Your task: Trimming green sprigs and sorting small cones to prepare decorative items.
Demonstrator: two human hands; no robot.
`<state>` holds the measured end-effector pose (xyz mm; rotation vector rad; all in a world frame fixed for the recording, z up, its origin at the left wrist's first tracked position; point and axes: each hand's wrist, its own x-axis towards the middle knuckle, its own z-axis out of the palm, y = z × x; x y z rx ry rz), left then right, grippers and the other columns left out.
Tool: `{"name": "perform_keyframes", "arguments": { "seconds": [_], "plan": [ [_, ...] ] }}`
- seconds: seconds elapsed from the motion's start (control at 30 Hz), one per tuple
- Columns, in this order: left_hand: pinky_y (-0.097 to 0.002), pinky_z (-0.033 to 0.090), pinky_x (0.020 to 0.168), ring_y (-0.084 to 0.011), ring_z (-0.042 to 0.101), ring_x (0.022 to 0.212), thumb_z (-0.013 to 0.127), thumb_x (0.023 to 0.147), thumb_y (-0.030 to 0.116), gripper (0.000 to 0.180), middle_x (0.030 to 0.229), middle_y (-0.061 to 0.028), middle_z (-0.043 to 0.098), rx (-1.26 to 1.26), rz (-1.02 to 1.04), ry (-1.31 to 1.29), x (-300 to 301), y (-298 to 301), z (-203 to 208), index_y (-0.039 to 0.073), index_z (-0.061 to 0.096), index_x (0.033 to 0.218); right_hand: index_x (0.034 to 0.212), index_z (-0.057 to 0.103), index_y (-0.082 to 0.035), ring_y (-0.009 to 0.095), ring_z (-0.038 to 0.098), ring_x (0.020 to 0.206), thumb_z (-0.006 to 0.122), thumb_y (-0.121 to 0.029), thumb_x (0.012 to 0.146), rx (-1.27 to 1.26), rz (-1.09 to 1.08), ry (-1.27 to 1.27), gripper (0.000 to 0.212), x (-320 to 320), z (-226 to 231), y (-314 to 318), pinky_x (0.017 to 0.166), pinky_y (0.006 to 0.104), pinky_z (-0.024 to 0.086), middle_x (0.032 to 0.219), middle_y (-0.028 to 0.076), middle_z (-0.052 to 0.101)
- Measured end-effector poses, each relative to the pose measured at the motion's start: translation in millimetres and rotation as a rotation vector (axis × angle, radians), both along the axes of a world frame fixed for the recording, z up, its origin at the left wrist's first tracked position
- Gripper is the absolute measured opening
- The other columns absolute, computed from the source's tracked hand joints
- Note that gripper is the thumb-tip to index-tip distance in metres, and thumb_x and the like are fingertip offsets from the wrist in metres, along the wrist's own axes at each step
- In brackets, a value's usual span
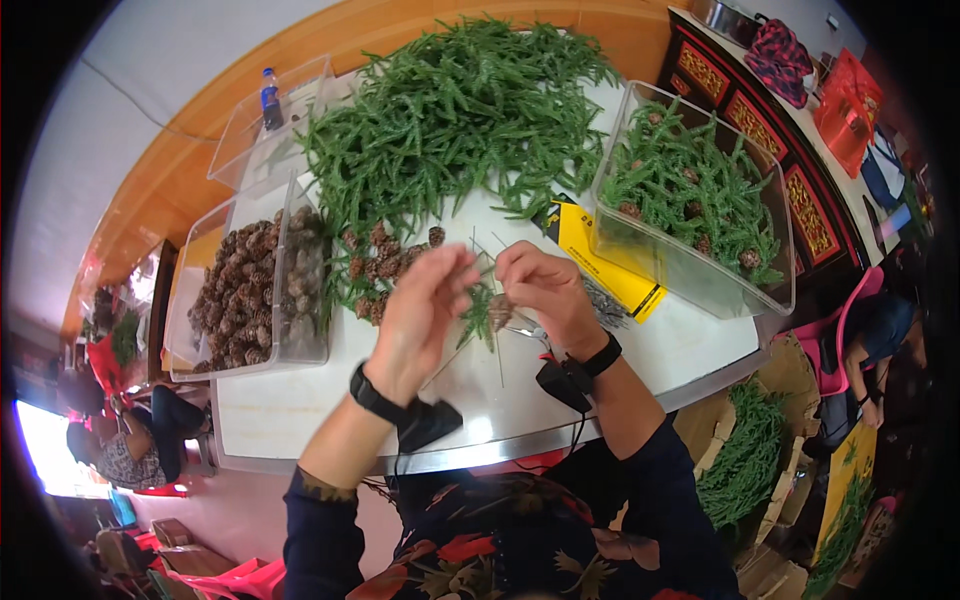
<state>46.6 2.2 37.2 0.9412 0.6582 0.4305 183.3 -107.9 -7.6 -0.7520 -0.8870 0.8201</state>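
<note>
My right hand (548,290) is closed, its thumb and fingers pinched together at a brown pine cone (501,312). Beside that cone, a small green artificial pine sprig (478,318) hangs between my hands; whether it is joined to the cone, I cannot tell. My left hand (425,305) is raised to the left of them, fingers stretched out and slightly blurred, with nothing visible in it. Thin wires lie on the white table (300,415) under my hands. Several loose pine cones (385,262) are just beyond my left hand.
A large heap of green sprigs (460,110) covers the far table. At the left stands a clear bin of pine cones (240,285); at the right, a clear bin (690,285) holds sprigs with cones. A yellow packet (605,255) lies near my right hand. Cardboard boxes (790,370) stand at lower right.
</note>
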Motion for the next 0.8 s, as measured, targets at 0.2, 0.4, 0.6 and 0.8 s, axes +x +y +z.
{"name": "perform_keyframes", "arguments": {
  "seconds": [0.2, 0.4, 0.6, 0.8],
  "plan": [
    [-0.0345, 0.047, 0.076, -0.0262, 0.06, 0.089, 0.064, 0.083, 0.023, 0.028, 0.097, -0.0107, 0.063, 1.202, -0.239, 0.212, 89, 41, -4, 0.004, 0.061, 0.103, 0.076, 0.052, -0.007, 0.016, 0.045, 0.074, 0.061, -0.017, 0.081, 0.228, 0.092, 0.201, 0.014, 26, 2, -10, 0.063, 0.0272, 0.037, 0.085, 0.005, 0.048],
    [-0.0424, 0.049, 0.073, -0.0356, 0.06, 0.086, 0.068, 0.078, 0.024, 0.029, 0.097, -0.0173, 0.063, 1.531, -0.385, 0.602, 133, 36, -37, 0.004, 0.062, 0.098, 0.078, 0.052, -0.009, 0.015, 0.042, 0.072, 0.062, -0.021, 0.081, 0.236, 0.091, 0.281, 0.016, 36, -1, -14, 0.062, 0.0273, 0.035, 0.082, 0.003, 0.047],
    [-0.0414, 0.05, 0.069, -0.0328, 0.062, 0.079, 0.066, 0.077, 0.019, 0.018, 0.081, -0.0118, 0.061, 1.585, -0.31, 0.632, 78, 48, -15, 0.006, 0.062, 0.089, 0.078, 0.052, -0.009, 0.014, 0.042, 0.072, 0.063, -0.024, 0.083, 0.171, 0.05, 0.309, 0.019, 41, -6, -13, 0.062, 0.0273, 0.035, 0.081, 0.003, 0.046],
    [-0.0352, 0.049, 0.062, -0.0261, 0.061, 0.068, 0.064, 0.077, 0.005, 0.013, 0.081, -0.0096, 0.061, 1.851, -0.41, 0.522, 8, 38, -32, 0.005, 0.065, 0.09, 0.078, 0.052, -0.009, 0.015, 0.044, 0.073, 0.063, -0.023, 0.084, 0.078, 0.117, 0.231, 0.019, 35, -8, -7, 0.064, 0.027, 0.038, 0.08, 0.003, 0.047]
  ]
}}
